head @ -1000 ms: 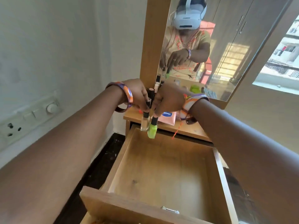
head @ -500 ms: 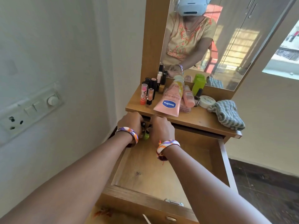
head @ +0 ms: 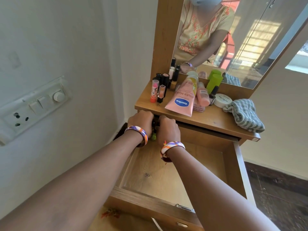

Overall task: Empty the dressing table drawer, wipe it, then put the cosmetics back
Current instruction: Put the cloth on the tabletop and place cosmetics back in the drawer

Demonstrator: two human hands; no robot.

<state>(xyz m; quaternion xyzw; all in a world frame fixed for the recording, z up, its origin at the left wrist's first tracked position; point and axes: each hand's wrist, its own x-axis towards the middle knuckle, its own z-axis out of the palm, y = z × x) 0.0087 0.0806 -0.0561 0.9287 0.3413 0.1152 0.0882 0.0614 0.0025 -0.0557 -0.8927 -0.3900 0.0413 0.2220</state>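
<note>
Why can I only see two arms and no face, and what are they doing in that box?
The camera sits on the person's head and looks down, so you see their own arms. The left hand and the right hand reach into the back corner of an open wooden drawer. Their curled fingers hold small bottles; a green bottle peeks out between them. On the table top above stand lipsticks, a pink tube, a white jar and a striped cloth. The mirror behind shows the same person.
</note>
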